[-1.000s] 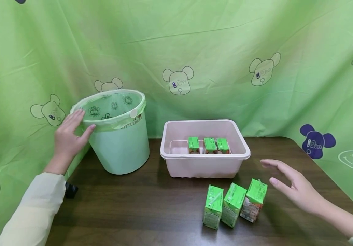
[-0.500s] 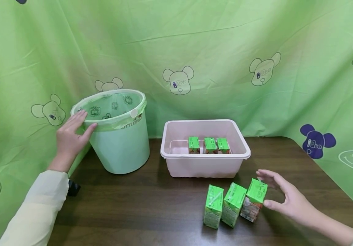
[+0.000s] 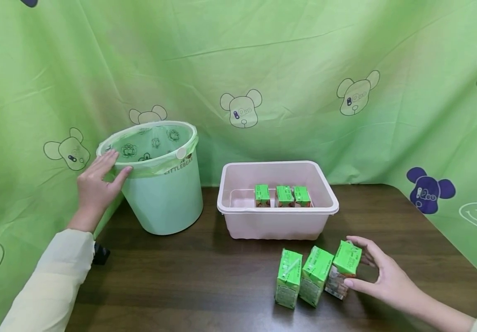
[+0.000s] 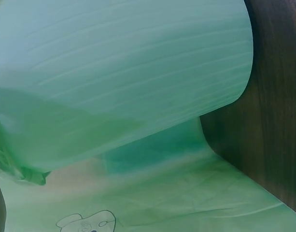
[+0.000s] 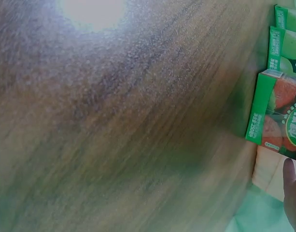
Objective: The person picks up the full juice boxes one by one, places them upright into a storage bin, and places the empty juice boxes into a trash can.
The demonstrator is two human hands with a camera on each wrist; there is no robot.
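Observation:
My left hand (image 3: pixel 99 186) rests at the left rim of a pale green waste bin (image 3: pixel 165 203), its fingers extended and its thumb along the outer edge. The bin's side (image 4: pixel 138 72) fills much of the left wrist view. Far right, my right hand (image 3: pixel 388 276) straddles a juice carton (image 3: pixel 348 258) with its thumb across the front and fingers behind. Red fruit is printed on this carton's side (image 5: pixel 285 111) in the right wrist view, with a fingertip right at its edge. Two more green-topped cartons, the middle one (image 3: pixel 315 275) and the left one (image 3: pixel 288 279), stand beside it.
A pale pink plastic tub (image 3: pixel 277 223) stands behind the cartons, with three small green-topped cartons inside. A green liner (image 3: pixel 155 138) covers the bin's inside. Dark wooden table (image 3: pixel 188 286) lies underneath; a green bear-print cloth (image 3: pixel 296 55) hangs behind.
My right hand has moved left and down onto the rightmost carton, thumb in front, fingers behind. My left hand has stayed at the bin rim, barely shifting. The cartons have stayed put.

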